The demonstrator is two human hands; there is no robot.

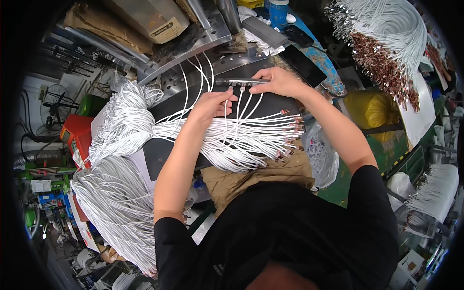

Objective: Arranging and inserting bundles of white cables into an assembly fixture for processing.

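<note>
Pinching the right end of a dark bar [243, 80], the right hand [276, 82] has its thumb below and fingers above; the left hand [216, 103] looks closed on a white cable [225, 118] just under the bar, its fingertips partly hiding the contact; a pale plug [242, 88] shows at the bar between the hands; all this sits above the black tabletop [160, 162], beyond a loose bundle of cables [237, 147]; the cable should be light, bendy and slightly slick, the bar stiff; the plug's joint is probably the fragile spot, so the plug body seems the best hold.
</note>
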